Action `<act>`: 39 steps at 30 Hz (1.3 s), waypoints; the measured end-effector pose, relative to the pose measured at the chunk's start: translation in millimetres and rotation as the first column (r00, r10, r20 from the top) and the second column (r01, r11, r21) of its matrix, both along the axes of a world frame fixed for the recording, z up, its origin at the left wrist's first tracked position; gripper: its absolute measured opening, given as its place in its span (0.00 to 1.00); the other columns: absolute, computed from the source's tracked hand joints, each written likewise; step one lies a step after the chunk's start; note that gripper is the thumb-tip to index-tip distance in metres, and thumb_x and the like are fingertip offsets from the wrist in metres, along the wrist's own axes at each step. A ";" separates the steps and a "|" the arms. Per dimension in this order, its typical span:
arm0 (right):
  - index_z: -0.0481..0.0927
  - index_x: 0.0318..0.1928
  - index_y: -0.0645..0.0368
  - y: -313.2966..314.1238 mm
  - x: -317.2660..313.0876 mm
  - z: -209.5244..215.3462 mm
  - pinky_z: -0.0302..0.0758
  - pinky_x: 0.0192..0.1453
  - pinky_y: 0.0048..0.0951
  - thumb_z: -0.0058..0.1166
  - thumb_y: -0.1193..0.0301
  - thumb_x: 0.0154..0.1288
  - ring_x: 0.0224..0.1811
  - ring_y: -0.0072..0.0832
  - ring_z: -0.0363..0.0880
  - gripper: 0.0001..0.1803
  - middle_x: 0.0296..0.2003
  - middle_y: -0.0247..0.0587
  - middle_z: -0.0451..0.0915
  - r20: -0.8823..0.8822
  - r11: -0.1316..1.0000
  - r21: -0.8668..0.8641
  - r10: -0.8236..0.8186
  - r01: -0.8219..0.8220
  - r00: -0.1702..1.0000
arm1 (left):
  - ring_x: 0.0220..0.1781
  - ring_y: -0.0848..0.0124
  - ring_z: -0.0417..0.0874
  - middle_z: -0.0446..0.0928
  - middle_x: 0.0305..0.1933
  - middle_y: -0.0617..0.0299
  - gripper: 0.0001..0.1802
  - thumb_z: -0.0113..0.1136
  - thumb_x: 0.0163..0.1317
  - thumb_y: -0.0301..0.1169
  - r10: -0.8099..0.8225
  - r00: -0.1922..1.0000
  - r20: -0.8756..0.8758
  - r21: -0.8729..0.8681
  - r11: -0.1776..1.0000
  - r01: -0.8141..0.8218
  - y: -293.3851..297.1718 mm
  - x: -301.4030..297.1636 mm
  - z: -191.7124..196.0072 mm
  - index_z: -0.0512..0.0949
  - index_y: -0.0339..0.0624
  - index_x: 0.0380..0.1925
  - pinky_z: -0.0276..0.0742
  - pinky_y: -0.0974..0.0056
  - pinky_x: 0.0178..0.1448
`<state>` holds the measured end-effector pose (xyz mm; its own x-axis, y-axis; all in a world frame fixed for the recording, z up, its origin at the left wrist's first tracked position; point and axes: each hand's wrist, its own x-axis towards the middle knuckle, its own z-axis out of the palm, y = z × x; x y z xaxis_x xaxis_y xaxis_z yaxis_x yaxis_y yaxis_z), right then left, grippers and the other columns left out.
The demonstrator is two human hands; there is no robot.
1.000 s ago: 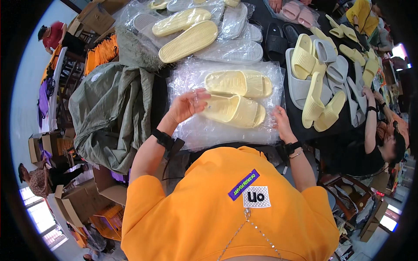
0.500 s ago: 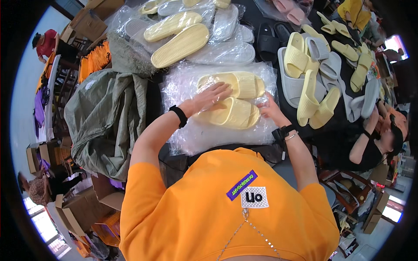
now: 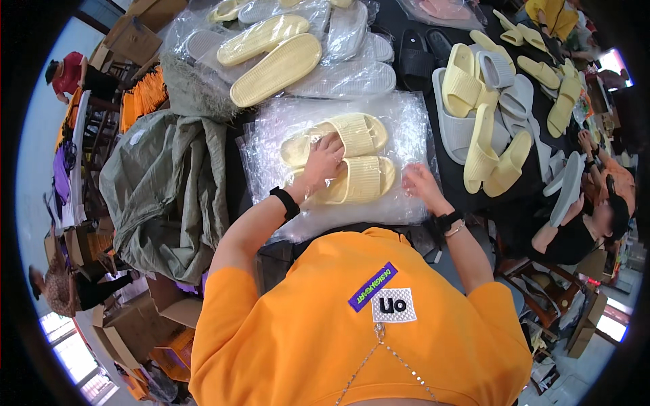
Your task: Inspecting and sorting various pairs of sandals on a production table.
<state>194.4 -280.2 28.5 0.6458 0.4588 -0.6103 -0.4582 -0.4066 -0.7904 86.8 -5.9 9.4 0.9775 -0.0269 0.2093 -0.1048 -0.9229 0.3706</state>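
Head view, frame centre: left hand (image 3: 323, 159) lies flat across two yellow slides (image 3: 342, 159), holding nothing; right hand (image 3: 418, 184) rests open on the plastic bags (image 3: 406, 128). Slides look light, soft foam; the film is likely slippery, so take them by the straps.

Left hand (image 3: 323, 161) palm-down, fingers curled; right hand (image 3: 418, 184) open, flat.
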 end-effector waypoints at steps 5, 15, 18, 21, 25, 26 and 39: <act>0.75 0.35 0.58 -23.5 -4.9 -15.0 0.66 0.20 0.17 0.50 0.67 0.63 0.21 0.14 0.68 0.08 0.21 0.27 0.70 0.140 0.997 -0.037 -0.063 0.069 0.988 | 0.63 0.56 0.62 0.70 0.54 0.56 0.24 0.57 0.44 0.28 0.008 1.000 0.003 -0.031 0.999 -0.008 13.0 -8.7 -2.8 0.73 0.43 0.47 0.55 0.49 0.63; 0.73 0.38 0.60 -26.3 -4.4 -11.9 0.60 0.16 0.18 0.50 0.69 0.62 0.18 0.13 0.63 0.07 0.19 0.26 0.67 0.201 0.991 0.028 -0.135 0.132 0.970 | 0.64 0.56 0.61 0.69 0.57 0.53 0.24 0.52 0.48 0.23 0.484 0.871 0.082 -0.046 0.875 -0.482 110.6 -88.6 -6.2 0.72 0.42 0.49 0.50 0.51 0.65; 0.70 0.46 0.59 -25.3 -4.4 -7.5 0.61 0.18 0.20 0.50 0.70 0.62 0.18 0.14 0.64 0.13 0.20 0.28 0.68 0.282 0.991 -0.011 -0.126 0.134 0.951 | 0.55 0.55 0.71 0.74 0.50 0.51 0.18 0.55 0.51 0.25 0.675 0.732 0.093 -0.516 0.661 -0.545 136.4 -96.8 6.4 0.75 0.39 0.45 0.64 0.58 0.58; 0.66 0.53 0.58 -24.2 -6.2 4.0 0.62 0.19 0.21 0.51 0.71 0.61 0.18 0.16 0.64 0.20 0.19 0.29 0.68 0.320 0.995 -0.049 -0.065 0.085 0.945 | 0.48 0.67 0.76 0.76 0.46 0.56 0.14 0.51 0.57 0.25 0.822 0.568 0.044 -0.815 0.358 -0.455 142.4 -102.2 44.3 0.74 0.35 0.44 0.70 0.65 0.51; 0.63 0.58 0.57 -22.8 -10.6 3.9 0.62 0.19 0.21 0.52 0.70 0.60 0.18 0.16 0.63 0.25 0.18 0.28 0.67 0.357 0.999 -0.035 0.012 0.001 0.934 | 0.49 0.69 0.74 0.72 0.48 0.56 0.17 0.46 0.60 0.24 0.784 0.604 0.145 -0.919 0.333 -0.211 140.1 -89.3 111.5 0.67 0.32 0.50 0.71 0.67 0.50; 0.62 0.58 0.57 -22.7 -10.6 2.1 0.62 0.20 0.21 0.52 0.70 0.60 0.18 0.16 0.63 0.26 0.18 0.29 0.68 0.363 0.999 -0.037 0.027 -0.015 0.931 | 0.49 0.69 0.74 0.72 0.49 0.56 0.17 0.46 0.60 0.25 0.767 0.616 0.179 -0.914 0.362 -0.185 133.8 -83.3 124.2 0.67 0.31 0.50 0.70 0.67 0.51; 0.73 0.42 0.63 -26.7 -30.3 -12.9 0.72 0.26 0.24 0.48 0.69 0.62 0.23 0.20 0.72 0.11 0.27 0.36 0.75 0.046 0.995 0.099 0.021 -0.026 0.999 | 0.61 0.60 0.63 0.71 0.52 0.56 0.21 0.54 0.47 0.29 0.092 0.991 0.094 -0.185 0.980 -0.073 -75.0 33.3 81.6 0.73 0.42 0.45 0.53 0.49 0.60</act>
